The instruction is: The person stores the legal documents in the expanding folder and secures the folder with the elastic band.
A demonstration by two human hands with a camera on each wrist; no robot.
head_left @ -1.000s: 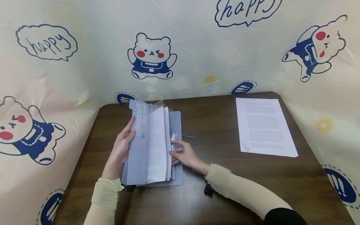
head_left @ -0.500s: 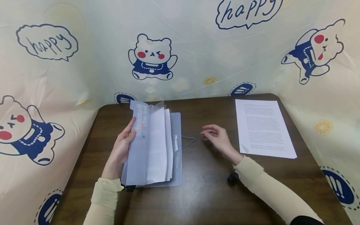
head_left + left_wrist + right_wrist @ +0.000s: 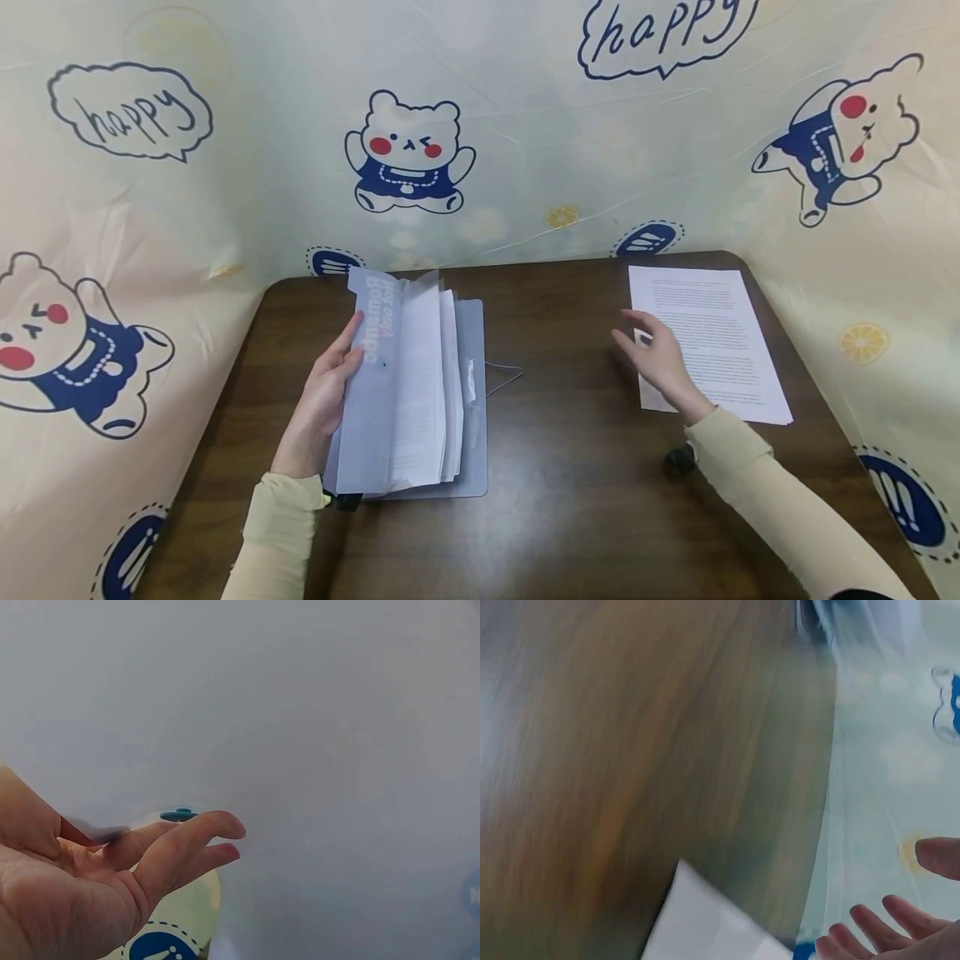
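On the left of the table a blue-grey document folder (image 3: 366, 417) stands partly open, with white sheets and clear sleeves (image 3: 420, 392) fanned inside it. My left hand (image 3: 326, 392) holds its front cover at the left edge, thumb on the outside. In the left wrist view the pale cover (image 3: 322, 735) fills most of the picture beside the fingers. My right hand (image 3: 660, 354) holds nothing and hovers over the left edge of a printed paper stack (image 3: 708, 350), fingers loosely bent. A corner of that paper (image 3: 712, 922) shows in the right wrist view, below the hand.
A thin elastic loop (image 3: 506, 379) sticks out from the folder's right side onto the brown table (image 3: 555, 483). Behind the table and along both sides hangs a cloth (image 3: 517, 125) printed with cartoon bears.
My right hand has let go of the folder's inner sheets and moved right, to the printed paper. My left hand and the folder have stayed in place.
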